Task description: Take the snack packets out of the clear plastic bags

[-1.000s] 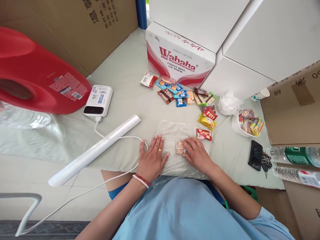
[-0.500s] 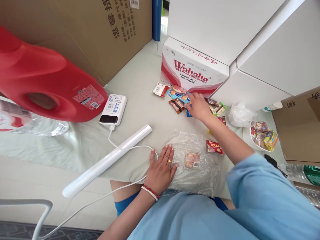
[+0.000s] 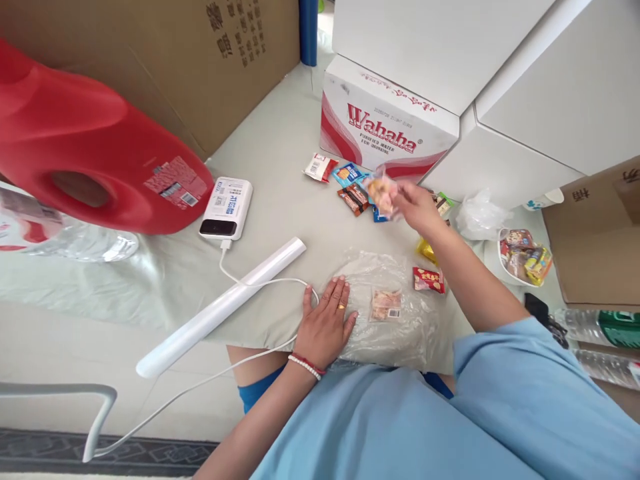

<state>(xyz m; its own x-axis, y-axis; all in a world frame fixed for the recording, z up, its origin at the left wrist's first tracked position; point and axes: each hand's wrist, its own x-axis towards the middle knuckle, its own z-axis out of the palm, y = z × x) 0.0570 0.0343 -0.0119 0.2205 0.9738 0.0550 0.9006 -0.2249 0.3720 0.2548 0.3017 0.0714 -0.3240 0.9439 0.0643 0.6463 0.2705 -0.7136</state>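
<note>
Right hand (image 3: 417, 207) raised above the scattered pile of small colourful snack packets (image 3: 356, 187), fingers pinched on a small pinkish wrapped snack (image 3: 383, 193) (blurred). Left hand (image 3: 327, 323) lies flat, fingers spread, pressing the clear plastic bag (image 3: 400, 327) at the table's near edge; one packet inside.

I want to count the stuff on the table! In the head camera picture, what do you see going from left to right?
Red jug → power bank → white tube → left hand flat on the clear plastic bag → snack packet pinched in the right hand → white plastic wad → bowl of snacks → green-label bottle.
</note>
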